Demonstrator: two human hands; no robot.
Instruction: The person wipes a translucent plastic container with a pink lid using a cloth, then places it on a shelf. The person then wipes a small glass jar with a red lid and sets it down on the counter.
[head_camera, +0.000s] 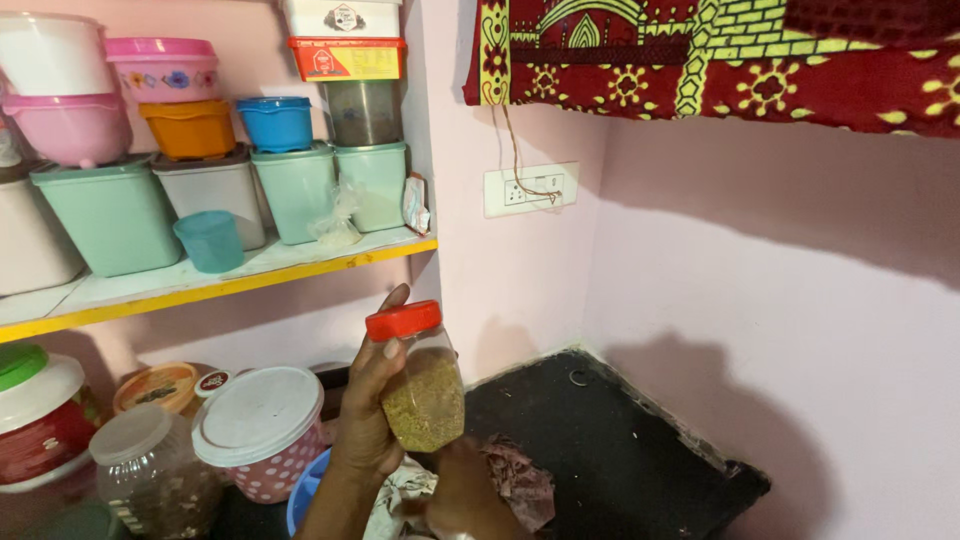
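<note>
Your left hand (365, 410) has its fingers wrapped round the jar (422, 385), held up below the shelf (300, 262) with its red lid (403, 320) on, while your right hand (462, 500) cups its base from beneath, grip unclear.

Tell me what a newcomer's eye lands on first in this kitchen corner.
First, the clear jar with a red lid, held up at centre by the left hand and partly filled with yellowish-green grains. Next, the red and yellow patterned cloth hanging across the top right. Then the shelf at upper left, crowded with pastel green, pink, orange and blue tubs.
</note>
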